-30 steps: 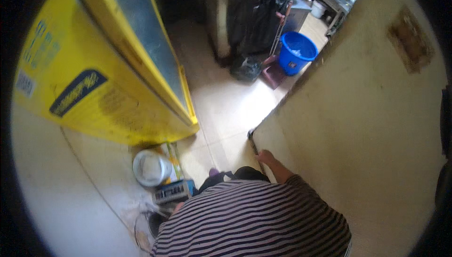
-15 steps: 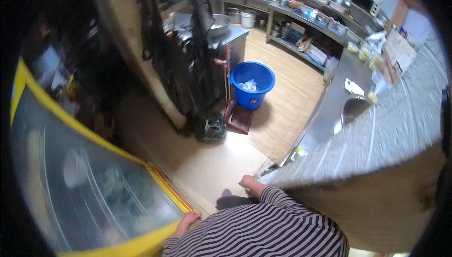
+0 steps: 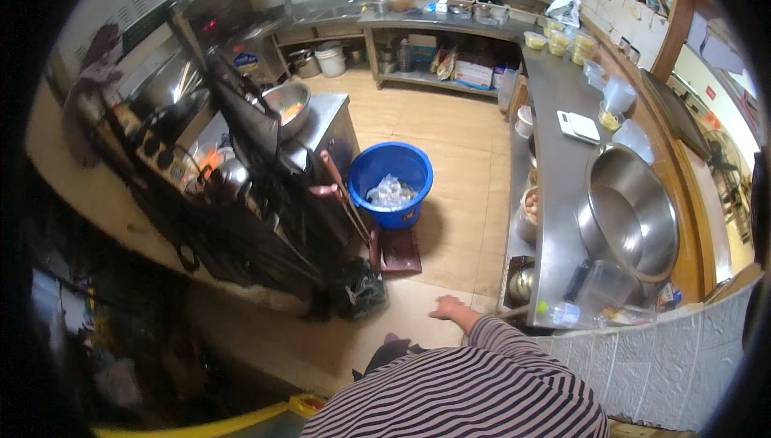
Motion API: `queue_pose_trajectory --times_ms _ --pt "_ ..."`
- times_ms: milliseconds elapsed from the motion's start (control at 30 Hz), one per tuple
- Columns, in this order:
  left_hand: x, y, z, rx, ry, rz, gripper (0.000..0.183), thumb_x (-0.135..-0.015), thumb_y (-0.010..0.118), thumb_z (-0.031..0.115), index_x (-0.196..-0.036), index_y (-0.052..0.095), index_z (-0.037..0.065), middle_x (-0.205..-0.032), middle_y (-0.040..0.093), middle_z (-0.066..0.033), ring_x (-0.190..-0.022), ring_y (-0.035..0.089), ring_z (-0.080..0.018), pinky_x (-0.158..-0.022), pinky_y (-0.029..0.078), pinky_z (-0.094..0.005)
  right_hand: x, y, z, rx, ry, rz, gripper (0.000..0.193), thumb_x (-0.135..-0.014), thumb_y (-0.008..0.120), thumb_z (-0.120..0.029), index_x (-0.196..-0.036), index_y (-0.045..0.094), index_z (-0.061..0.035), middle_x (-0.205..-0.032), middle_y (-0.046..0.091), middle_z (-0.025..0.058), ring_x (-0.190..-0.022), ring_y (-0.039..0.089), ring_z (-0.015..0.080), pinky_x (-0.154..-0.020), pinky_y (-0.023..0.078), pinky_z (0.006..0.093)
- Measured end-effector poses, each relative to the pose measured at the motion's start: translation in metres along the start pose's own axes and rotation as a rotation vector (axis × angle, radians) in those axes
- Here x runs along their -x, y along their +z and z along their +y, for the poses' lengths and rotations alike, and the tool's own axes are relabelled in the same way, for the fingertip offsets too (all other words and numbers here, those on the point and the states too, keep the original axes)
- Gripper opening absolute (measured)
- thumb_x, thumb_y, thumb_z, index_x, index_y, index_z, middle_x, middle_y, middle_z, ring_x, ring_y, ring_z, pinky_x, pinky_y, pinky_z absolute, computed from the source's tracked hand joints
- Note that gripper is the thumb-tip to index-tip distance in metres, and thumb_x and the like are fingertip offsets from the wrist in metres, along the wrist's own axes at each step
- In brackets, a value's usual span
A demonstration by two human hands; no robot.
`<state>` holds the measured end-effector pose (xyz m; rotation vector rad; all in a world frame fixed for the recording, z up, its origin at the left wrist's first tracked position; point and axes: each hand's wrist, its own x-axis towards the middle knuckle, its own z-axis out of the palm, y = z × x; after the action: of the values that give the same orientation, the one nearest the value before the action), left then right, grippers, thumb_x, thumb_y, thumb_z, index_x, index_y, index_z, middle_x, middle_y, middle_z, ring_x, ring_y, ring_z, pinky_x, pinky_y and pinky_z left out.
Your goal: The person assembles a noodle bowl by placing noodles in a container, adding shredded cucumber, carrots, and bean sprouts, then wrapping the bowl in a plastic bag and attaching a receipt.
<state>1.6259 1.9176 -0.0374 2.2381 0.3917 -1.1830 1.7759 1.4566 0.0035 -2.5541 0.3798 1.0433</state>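
My right hand (image 3: 451, 309), at the end of a striped sleeve (image 3: 514, 346), hangs over the floor with its fingers loosely stretched out and nothing in them. It is nearest the front end of the steel counter (image 3: 550, 189), apart from it. My left hand is out of sight. Ahead of me stands a blue bin (image 3: 423, 167) with crumpled plastic bags (image 3: 390, 191) in it. A reddish dustpan (image 3: 401, 252) lies in front of the bin, and a black bag (image 3: 361, 289) sits left of it. A yellow-framed door (image 3: 193, 428) shows at the lower left edge.
Dark aprons (image 3: 261, 169) hang on the left beside a steel worktable (image 3: 325, 113). On the right counter are a large steel basin (image 3: 630, 213), a white scale (image 3: 577, 126), tubs of food (image 3: 583, 48) and a plastic bottle (image 3: 558, 312). A textured white wall (image 3: 642, 366) borders the lower right.
I have moved forward toward the kitchen, and the view has turned. My left hand has left the yellow frame's edge and gone out of view. My right hand's fingers have loosened outward.
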Motion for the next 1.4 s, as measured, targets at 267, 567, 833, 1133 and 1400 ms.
queue_pose_trajectory --times_ms 267,567,833,1133,1400 --pt "-0.134 -0.19 0.097 -0.543 0.051 -0.124 0.052 -0.081 0.056 0.052 -0.094 0.07 0.004 -0.093 0.068 -0.0178 -0.088 0.065 -0.0325 -0.078 0.05 -0.0435 -0.014 -0.027 0.136 -0.523 0.425 0.258 0.096 -0.073 0.058 -0.068 -0.139 0.035 -0.0025 -0.14 0.039 0.022 -0.132 0.035 0.035 -0.109 0.028 0.0422" --pt "-0.233 -0.187 0.411 -0.467 0.343 0.069 0.037 -0.077 0.064 0.039 -0.091 0.07 0.005 -0.087 0.069 -0.0151 -0.083 0.066 -0.0285 -0.076 0.051 -0.0378 -0.101 -0.021 0.197 -1.188 0.8 0.333 0.095 -0.076 0.056 -0.066 -0.142 0.03 -0.0029 -0.144 0.033 0.022 -0.134 0.032 0.0354 -0.11 0.026 0.0408" --pt "-0.274 -0.156 0.57 -0.382 0.312 -0.197 0.034 -0.082 0.063 0.036 -0.092 0.069 0.004 -0.08 0.067 -0.0088 -0.077 0.063 -0.0185 -0.072 0.05 -0.0326 -0.238 -0.278 0.277 -1.131 0.428 0.437 0.084 -0.083 0.053 -0.057 -0.14 0.031 0.002 -0.14 0.039 0.0246 -0.131 0.037 0.0347 -0.106 0.033 0.0384" --pt "-0.384 -0.185 0.739 -0.365 0.203 -0.167 0.033 -0.085 0.062 0.032 -0.096 0.066 0.002 -0.082 0.066 -0.009 -0.079 0.062 -0.0181 -0.071 0.051 -0.0328 -0.383 -0.507 0.275 -0.98 0.229 0.509 0.09 -0.08 0.054 -0.061 -0.141 0.03 0.0006 -0.146 0.029 0.0233 -0.136 0.026 0.0358 -0.111 0.024 0.0399" --pt "-0.52 -0.241 0.926 -0.457 0.303 -0.252 0.032 -0.087 0.061 0.029 -0.099 0.063 0.0 -0.084 0.065 -0.0092 -0.08 0.061 -0.0178 -0.07 0.051 -0.033 -0.45 -0.616 0.317 -0.7 0.537 0.276 0.099 -0.075 0.05 -0.072 -0.142 0.028 -0.0024 -0.147 0.028 0.0204 -0.137 0.024 0.0352 -0.111 0.022 0.0434"
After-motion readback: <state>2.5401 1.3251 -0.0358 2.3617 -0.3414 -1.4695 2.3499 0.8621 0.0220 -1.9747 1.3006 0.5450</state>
